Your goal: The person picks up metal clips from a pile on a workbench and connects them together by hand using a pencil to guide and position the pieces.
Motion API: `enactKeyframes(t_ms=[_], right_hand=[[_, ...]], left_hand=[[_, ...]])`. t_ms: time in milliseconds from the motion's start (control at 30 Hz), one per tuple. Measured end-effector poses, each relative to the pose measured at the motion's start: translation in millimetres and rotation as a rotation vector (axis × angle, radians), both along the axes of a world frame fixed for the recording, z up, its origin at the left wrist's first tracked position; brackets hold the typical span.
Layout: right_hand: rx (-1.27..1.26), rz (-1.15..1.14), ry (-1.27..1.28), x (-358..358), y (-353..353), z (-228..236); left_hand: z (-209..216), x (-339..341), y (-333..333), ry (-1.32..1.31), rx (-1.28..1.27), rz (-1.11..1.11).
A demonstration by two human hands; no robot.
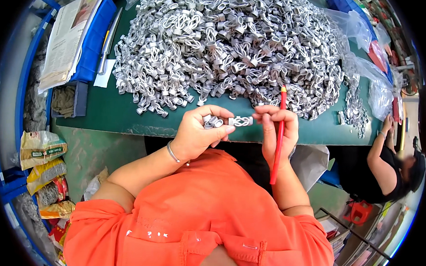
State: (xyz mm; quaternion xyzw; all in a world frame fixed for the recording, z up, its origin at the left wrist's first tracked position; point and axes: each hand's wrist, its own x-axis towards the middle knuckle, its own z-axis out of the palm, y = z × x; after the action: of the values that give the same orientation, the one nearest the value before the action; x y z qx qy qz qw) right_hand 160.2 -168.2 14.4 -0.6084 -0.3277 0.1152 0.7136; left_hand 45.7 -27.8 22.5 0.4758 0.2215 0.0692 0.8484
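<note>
My left hand is closed around several small grey metal pieces that show between its fingers and palm. Between my two hands lies one twisted, rope-like metal link with ringed ends, its left end at my left fingertips. Fingertips of my right hand are at the link's other end. That same hand grips a long red pencil-like stick with a yellow band near its top. Just beyond both hands rises a large heap of similar metal links.
The heap covers much of a green table. Blue bins with papers stand at the left, above a grey box. Clear plastic bags and a smaller pile of links are at the right. Another person sits at the right.
</note>
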Motion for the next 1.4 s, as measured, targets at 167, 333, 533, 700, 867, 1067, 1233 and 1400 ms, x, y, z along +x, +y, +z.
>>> enactKeyframes(t_ms=[167, 333, 533, 700, 867, 1067, 1233, 1400], right_hand=[[0.105, 0.252, 0.391, 0, -5, -6], [0.285, 0.359, 0.412, -10, 0, -13], [0.225, 0.174, 0.095, -12, -6, -3], [0.254, 0.077, -0.079, -16, -3, 3], [0.152, 0.197, -0.42, -11, 6, 10], [-0.137, -0.152, -0.736, 15, 4, 2], [-0.483, -0.35, -0.906, 36, -1, -3], [-0.282, -0.24, -0.566, 30, -5, -11]], left_hand=[[5, -7, 4, -0.082, 0.09, -0.092], [6, -3, 4, -0.288, 0.438, -0.055], [7, -7, 5, -0.129, 0.178, -0.056], [2, -6, 3, -0.077, 0.085, -0.076], [-1, -1, 1, -0.019, -0.394, -0.096], [-15, -3, 5, -0.061, -0.696, -0.175], [-13, -4, 4, -0.084, -0.597, -0.12], [-10, -1, 0, 0.025, -0.33, -0.053]])
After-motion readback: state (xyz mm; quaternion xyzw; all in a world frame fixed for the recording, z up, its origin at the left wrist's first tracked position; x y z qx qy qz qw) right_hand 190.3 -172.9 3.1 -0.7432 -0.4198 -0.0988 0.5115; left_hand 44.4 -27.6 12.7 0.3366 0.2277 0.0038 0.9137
